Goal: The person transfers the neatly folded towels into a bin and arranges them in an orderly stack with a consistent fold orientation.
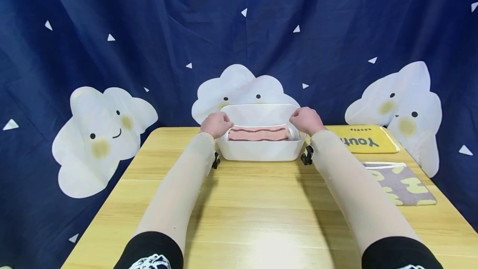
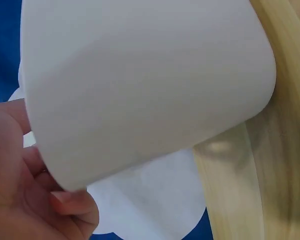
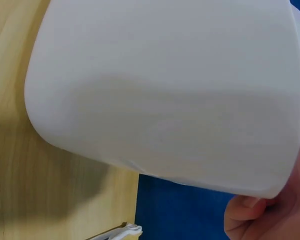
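A white plastic bin (image 1: pixel 261 150) stands at the far middle of the wooden table (image 1: pixel 257 211). Inside it lies a folded pink cloth (image 1: pixel 259 133) with dark wavy stripes. My left hand (image 1: pixel 215 124) grips the bin's left rim and my right hand (image 1: pixel 307 120) grips its right rim, fingers curled over the edges. In the left wrist view the bin's white wall (image 2: pixel 145 85) fills the frame with my left hand (image 2: pixel 25 190) at its rim. In the right wrist view the bin's wall (image 3: pixel 170 95) looms close, my right hand (image 3: pixel 270 217) at the lower right.
A yellow folded cloth with lettering (image 1: pixel 364 139) lies at the table's far right, and a grey cloth with yellow patches (image 1: pixel 401 182) sits nearer on the right. A dark blue curtain with white cloud figures (image 1: pixel 102 136) hangs behind the table.
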A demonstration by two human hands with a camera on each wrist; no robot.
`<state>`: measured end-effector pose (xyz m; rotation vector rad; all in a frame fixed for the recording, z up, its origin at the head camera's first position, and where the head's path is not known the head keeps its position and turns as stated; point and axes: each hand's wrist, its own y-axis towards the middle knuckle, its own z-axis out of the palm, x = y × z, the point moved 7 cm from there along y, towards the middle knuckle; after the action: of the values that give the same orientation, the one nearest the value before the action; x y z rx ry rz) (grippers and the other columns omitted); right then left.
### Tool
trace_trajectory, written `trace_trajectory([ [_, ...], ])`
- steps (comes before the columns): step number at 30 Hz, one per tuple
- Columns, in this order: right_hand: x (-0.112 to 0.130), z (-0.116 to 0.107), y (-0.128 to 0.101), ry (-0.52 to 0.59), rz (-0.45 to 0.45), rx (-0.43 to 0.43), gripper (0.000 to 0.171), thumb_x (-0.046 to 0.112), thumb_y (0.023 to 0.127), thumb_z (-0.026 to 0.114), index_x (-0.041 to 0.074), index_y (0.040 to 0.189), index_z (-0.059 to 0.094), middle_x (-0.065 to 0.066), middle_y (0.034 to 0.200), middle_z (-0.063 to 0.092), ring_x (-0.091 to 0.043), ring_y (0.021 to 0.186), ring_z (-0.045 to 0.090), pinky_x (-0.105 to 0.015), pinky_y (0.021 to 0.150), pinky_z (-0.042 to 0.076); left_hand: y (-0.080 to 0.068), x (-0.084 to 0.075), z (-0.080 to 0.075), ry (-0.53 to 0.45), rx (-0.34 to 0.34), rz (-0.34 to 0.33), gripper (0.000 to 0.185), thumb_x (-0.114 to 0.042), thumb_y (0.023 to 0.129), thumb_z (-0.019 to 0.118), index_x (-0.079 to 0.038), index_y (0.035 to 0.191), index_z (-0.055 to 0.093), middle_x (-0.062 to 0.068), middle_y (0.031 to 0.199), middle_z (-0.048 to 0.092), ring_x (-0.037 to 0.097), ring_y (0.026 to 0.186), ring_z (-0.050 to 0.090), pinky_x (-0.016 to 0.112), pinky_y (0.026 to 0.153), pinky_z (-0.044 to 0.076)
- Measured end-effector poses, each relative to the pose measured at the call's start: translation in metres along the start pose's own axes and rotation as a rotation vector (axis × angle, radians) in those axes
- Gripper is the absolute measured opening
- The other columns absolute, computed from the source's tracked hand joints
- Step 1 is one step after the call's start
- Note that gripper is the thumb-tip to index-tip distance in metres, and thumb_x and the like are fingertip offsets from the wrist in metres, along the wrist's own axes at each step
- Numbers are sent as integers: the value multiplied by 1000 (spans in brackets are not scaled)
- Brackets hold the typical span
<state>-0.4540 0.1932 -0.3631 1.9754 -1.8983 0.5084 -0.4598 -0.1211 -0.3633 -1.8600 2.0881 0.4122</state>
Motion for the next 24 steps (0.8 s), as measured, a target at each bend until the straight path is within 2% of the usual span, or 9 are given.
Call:
trace_trajectory([
  [3, 0, -2, -1, 33, -26, -21, 33, 18, 94, 48, 1, 111, 71, -16, 113, 67, -31, 95, 57, -43, 82, 47, 0, 7, -4, -106, -30, 8, 24, -33, 99, 59, -12, 107, 68, 5, 104, 67, 25, 96, 60, 42, 86, 50],
  [6, 0, -4, -3, 76, -41, -20, 34, 18, 95, 47, 1, 113, 70, -16, 114, 66, -31, 96, 56, -43, 82, 47, 0, 18, -9, -200, -72, -12, 31, -32, 99, 57, -9, 119, 64, 9, 111, 66, 28, 101, 60, 44, 91, 49],
  [8, -1, -5, -4, 104, -41, -20, 34, 19, 96, 47, 1, 114, 70, -16, 114, 65, -31, 97, 55, -42, 81, 46, 0, 26, -12, -241, -100, -38, 39, -34, 99, 56, -7, 127, 60, 12, 118, 65, 29, 107, 59, 46, 95, 48],
  [10, -2, -6, -5, 132, -37, -18, 34, 19, 97, 47, 1, 115, 69, -16, 114, 64, -32, 96, 53, -41, 80, 46, -1, 34, -12, -286, -94, -76, 48, -37, 100, 55, -5, 137, 53, 16, 128, 62, 32, 117, 57, 48, 101, 44],
  [14, -4, -7, -7, 151, -39, -34, 34, 20, 98, 48, 1, 117, 68, -16, 114, 64, -32, 97, 54, -41, 80, 46, -4, 48, -1, -412, 17, -161, 61, -43, 105, 46, -2, 149, 40, 19, 147, 48, 34, 131, 49, 49, 108, 39],
  [17, -6, -8, -9, 173, -36, -39, 34, 22, 100, 48, 2, 119, 67, -16, 114, 63, -31, 97, 54, -41, 81, 46, -5, 51, 9, -517, 86, -178, 56, -39, 109, 38, 1, 148, 43, 19, 145, 49, 33, 128, 51, 46, 107, 41],
  [20, -8, -9, -13, 212, -28, -36, 34, 24, 101, 49, 3, 121, 67, -15, 115, 63, -31, 99, 54, -41, 83, 46, -4, 52, 13, -606, 86, -175, 48, -31, 109, 36, 4, 138, 54, 21, 133, 57, 29, 116, 56, 42, 103, 44],
  [24, -8, -13, -19, 239, -38, -32, 35, 26, 103, 50, 3, 124, 66, -16, 119, 64, -31, 102, 54, -43, 85, 45, -2, 51, 20, -757, 100, -207, 43, -21, 108, 37, 8, 134, 55, 24, 128, 60, 27, 107, 59, 38, 99, 46],
])
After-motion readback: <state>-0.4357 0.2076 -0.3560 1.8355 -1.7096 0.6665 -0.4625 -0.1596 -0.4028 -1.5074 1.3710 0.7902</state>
